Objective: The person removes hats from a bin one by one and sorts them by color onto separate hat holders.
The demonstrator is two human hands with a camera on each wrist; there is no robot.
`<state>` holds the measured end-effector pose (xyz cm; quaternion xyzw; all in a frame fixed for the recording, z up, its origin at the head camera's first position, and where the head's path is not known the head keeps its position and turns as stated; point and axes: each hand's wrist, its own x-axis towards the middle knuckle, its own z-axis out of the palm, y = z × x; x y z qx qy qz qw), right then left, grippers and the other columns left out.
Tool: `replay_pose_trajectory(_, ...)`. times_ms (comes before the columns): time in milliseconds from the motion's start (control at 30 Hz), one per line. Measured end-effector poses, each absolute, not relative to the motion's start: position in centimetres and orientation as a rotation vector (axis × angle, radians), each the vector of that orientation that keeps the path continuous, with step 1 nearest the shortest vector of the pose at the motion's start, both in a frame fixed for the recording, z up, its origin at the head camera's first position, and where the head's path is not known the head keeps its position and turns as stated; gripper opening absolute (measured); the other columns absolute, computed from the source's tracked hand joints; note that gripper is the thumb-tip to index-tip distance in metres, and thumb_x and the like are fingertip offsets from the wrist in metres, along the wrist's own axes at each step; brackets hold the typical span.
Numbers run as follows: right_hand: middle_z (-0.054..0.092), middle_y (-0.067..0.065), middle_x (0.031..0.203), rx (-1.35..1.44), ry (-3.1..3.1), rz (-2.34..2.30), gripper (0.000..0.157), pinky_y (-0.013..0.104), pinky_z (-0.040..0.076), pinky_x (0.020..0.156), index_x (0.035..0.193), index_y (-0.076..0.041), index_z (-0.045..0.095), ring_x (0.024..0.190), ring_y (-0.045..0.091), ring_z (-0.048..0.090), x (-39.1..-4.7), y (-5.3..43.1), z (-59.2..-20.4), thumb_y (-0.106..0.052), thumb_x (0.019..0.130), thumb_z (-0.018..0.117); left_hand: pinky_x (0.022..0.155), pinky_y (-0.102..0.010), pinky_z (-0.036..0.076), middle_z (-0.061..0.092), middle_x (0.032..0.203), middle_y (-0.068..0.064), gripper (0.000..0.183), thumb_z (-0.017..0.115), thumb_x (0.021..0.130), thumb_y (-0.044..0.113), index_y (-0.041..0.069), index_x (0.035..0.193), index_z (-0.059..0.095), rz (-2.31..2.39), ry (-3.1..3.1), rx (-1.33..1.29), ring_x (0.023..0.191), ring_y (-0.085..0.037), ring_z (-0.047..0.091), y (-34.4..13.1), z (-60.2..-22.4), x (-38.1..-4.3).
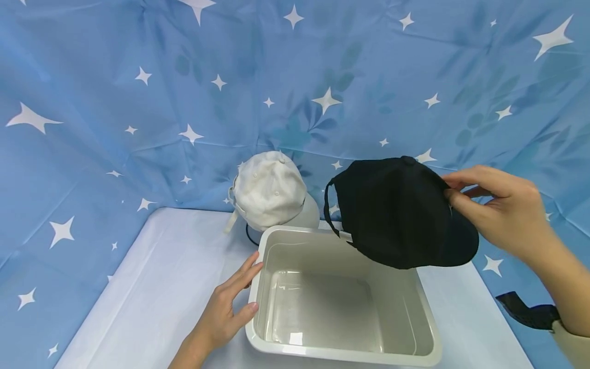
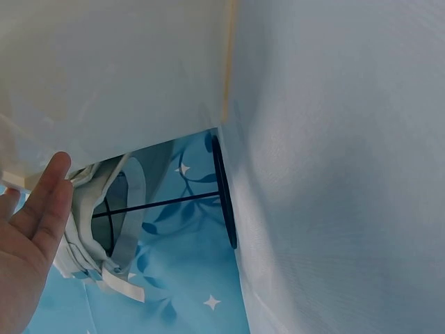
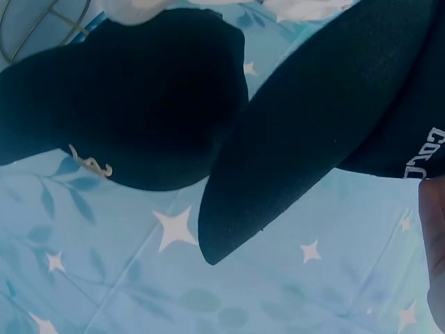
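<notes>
My right hand (image 1: 502,205) pinches a black baseball cap (image 1: 392,215) near where its brim meets the crown, holding it over the back right of a beige plastic bin (image 1: 313,353). The cap's back strap hangs to the left. Pale lettering shows on its front in the right wrist view, beside my fingers (image 3: 434,236). My left hand (image 1: 226,302) rests its fingers against the bin's left rim, and the left wrist view shows these fingers (image 2: 49,202) extended along the bin's outer wall. Inside, the bin's floor is bare.
Behind the bin, a white cap (image 1: 272,189) sits on a black wire stand (image 2: 222,195). A second dark cap (image 3: 153,104) with gold lettering appears in the right wrist view, hidden in the head view. A blue star-patterned curtain (image 1: 230,113) surrounds the white-covered table (image 1: 152,287).
</notes>
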<state>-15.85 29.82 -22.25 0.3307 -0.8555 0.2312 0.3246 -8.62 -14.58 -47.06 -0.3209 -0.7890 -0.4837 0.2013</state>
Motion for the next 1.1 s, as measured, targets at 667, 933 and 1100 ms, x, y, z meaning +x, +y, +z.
replay_pose_trajectory(667, 0.054, -0.043, 0.104, 0.552, -2.287, 0.600, 0.025, 0.000, 0.038, 0.081, 0.112, 0.006, 0.077, 0.092, -0.018, 0.051, -18.9, 31.6, -22.5, 0.010, 0.089, 0.070, 0.088, -0.037, 0.060, 0.042, 0.164, -0.017, 0.068, 0.062, 0.088, 0.011, 0.009, 0.156, 0.050, -1.343, -2.200, -0.897, 0.144, -0.026, 0.051, -14.6, -47.1, -8.7)
replay_pose_trajectory(933, 0.056, -0.041, 0.102, 0.515, -2.301, 0.673, 0.025, -0.001, 0.040, 0.079, 0.115, 0.005, 0.077, 0.090, -0.016, 0.053, -20.2, 32.5, -23.3, 0.008, 0.091, 0.069, 0.088, -0.037, 0.060, 0.042, 0.163, -0.017, 0.067, 0.062, 0.088, 0.011, 0.006, 0.154, 0.051, -1.333, -2.202, -0.898, 0.143, -0.026, 0.051, -14.7, -47.1, -8.7)
replay_pose_trajectory(1100, 0.055, -0.042, 0.101, 0.471, -2.332, 0.682, 0.025, -0.001, 0.039, 0.079, 0.117, 0.003, 0.077, 0.090, -0.017, 0.053, -20.9, 32.9, -24.0, 0.004, 0.093, 0.068, 0.088, -0.037, 0.060, 0.042, 0.163, -0.017, 0.065, 0.062, 0.088, 0.011, 0.001, 0.152, 0.052, -1.333, -2.206, -0.898, 0.144, -0.026, 0.051, -14.6, -47.0, -8.6)
